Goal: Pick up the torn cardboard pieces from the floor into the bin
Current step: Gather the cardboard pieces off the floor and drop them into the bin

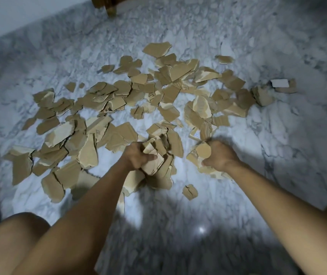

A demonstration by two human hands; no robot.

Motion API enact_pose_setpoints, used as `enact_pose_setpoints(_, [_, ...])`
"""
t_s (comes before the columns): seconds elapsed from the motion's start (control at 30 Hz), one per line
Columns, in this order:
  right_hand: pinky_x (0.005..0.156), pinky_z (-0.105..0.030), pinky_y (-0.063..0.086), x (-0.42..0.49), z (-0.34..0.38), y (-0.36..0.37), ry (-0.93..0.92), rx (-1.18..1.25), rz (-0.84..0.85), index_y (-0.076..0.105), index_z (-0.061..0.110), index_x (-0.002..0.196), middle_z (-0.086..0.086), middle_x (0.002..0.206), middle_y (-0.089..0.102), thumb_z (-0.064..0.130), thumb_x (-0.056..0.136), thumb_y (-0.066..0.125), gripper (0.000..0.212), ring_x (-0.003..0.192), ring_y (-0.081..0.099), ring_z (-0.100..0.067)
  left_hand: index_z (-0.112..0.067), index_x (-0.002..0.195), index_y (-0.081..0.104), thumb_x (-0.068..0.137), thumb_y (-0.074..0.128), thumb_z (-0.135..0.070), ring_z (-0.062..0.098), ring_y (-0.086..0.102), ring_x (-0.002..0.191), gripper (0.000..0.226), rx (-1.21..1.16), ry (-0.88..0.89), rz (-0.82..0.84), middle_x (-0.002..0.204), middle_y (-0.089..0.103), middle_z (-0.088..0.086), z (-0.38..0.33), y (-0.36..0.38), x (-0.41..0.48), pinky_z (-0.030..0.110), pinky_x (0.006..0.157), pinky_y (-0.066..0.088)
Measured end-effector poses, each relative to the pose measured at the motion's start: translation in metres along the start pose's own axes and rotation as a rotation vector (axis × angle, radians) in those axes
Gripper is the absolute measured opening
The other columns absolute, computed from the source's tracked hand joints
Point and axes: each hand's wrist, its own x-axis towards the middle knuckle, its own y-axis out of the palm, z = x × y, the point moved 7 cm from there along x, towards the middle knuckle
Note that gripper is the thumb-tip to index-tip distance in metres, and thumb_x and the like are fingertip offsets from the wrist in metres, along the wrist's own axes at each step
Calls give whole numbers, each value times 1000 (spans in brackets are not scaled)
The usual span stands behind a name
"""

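Our left hand [136,155] is curled tight round a bunch of torn cardboard pieces [154,157]. Our right hand [218,155] is closed on a smaller clutch [203,150], both at the scatter's near edge. The rest cover the marble floor [277,145], which lies bare near us and rightward, with a wooden leg [111,8] well beyond.

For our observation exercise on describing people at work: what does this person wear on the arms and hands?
Nothing that shows. The left hand and right hand are ungloved. The left forearm and right forearm are bare to the picture's edge: no sleeves, watch or bracelet. No ring shows, though the fingers are blurred.
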Motion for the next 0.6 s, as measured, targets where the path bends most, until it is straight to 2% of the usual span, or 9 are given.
enact_pose_setpoints(0.07, [79, -37, 58, -10, -4, 11, 3, -110, -5, 61, 24, 124, -6, 117, 69, 18, 76, 80, 52, 104, 67, -30, -25, 88, 71, 65, 89, -31, 15, 66, 91, 30, 66, 9, 132, 90, 71, -7, -1, 0, -6, 23, 73, 48])
enact_pose_setpoints(0.13, [73, -34, 55, -17, -9, 24, 37, -94, -22, 63, 23, 121, -6, 113, 70, 15, 78, 77, 46, 102, 68, -30, -28, 90, 68, 67, 88, -27, 11, 62, 85, 30, 139, 42, 181, 86, 68, -9, -3, 8, -13, 14, 66, 42])
enact_pose_setpoints(0.17, [73, -33, 56, -17, -10, 28, 40, -85, -21, 64, 21, 119, -6, 110, 70, 14, 78, 77, 44, 100, 68, -30, -27, 99, 69, 66, 88, -31, 13, 64, 90, 38, 180, 68, 179, 90, 69, -6, -4, 14, -14, 15, 69, 44])
enact_pose_setpoints(0.23, [74, -33, 57, -14, -9, 30, 20, -94, 20, 64, 17, 118, -8, 107, 71, 15, 77, 80, 44, 96, 69, -29, -25, 117, 68, 58, 81, -45, 24, 59, 116, 63, 321, 155, 154, 112, 68, 4, -8, 31, -14, 28, 90, 48])
enact_pose_setpoints(0.3, [71, -31, 57, -13, -7, 21, 30, -24, 53, 64, 15, 118, -8, 102, 72, 18, 73, 85, 49, 90, 70, -26, -29, 128, 61, 61, 70, -50, 25, 43, 134, 71, 461, 192, 122, 131, 59, 6, -8, 49, -11, 33, 106, 40])
enact_pose_setpoints(0.4, [75, -31, 57, -22, 3, 17, -22, 96, 216, 68, 14, 107, -1, 100, 73, 25, 64, 93, 51, 88, 68, -18, -22, 135, 49, 69, 70, -44, 32, 51, 124, 73, 518, 165, 12, 129, 54, 10, -6, 63, -3, 39, 101, 45])
enact_pose_setpoints(0.47, [76, -28, 54, -37, 13, 37, -76, 0, 376, 65, 11, 111, 0, 107, 70, 29, 62, 94, 59, 94, 66, -18, -20, 135, 43, 69, 71, -46, 33, 51, 119, 77, 576, 144, -62, 127, 50, 8, -7, 65, -5, 46, 93, 48])
enact_pose_setpoints(0.53, [84, -28, 51, -47, 20, 65, -118, -94, 426, 60, 11, 125, -2, 120, 63, 31, 62, 93, 74, 106, 62, -23, -22, 128, 48, 70, 69, -46, 32, 50, 118, 66, 561, 162, -127, 123, 54, 5, -10, 62, -10, 48, 90, 45])
enact_pose_setpoints(0.6, [91, -32, 51, -51, 25, 89, -160, -144, 399, 59, 13, 128, -4, 127, 57, 31, 62, 93, 76, 114, 59, -27, -21, 112, 56, 70, 68, -43, 32, 57, 109, 49, 401, 202, -192, 111, 62, 6, -14, 50, -15, 43, 86, 50])
